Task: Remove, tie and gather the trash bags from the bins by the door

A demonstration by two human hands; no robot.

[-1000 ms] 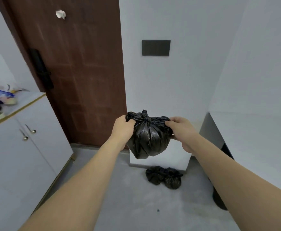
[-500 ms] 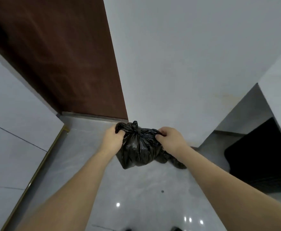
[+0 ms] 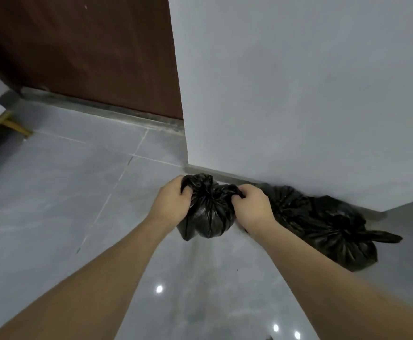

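A small black trash bag (image 3: 207,217), knotted at its top, is low over the grey floor at the foot of the white wall. My left hand (image 3: 171,202) grips the knot's left ear and my right hand (image 3: 252,207) grips the right ear. Just to the right, two more tied black bags lie against the wall: one (image 3: 288,204) partly behind my right hand, and a larger one (image 3: 342,236) further right with a loose tail sticking out.
The brown door (image 3: 85,50) stands at the back left with a dark threshold (image 3: 97,109) below it. A white wall corner (image 3: 185,155) juts out beside it. A cabinet's gold-trimmed base (image 3: 2,123) is at the far left. Glossy grey floor tiles (image 3: 65,192) spread to the left and front.
I have bent down: the bag in both hands dropped from chest height to floor level beside the two tied bags. The view tilted down, so the cabinet top and wall panel left the frame.
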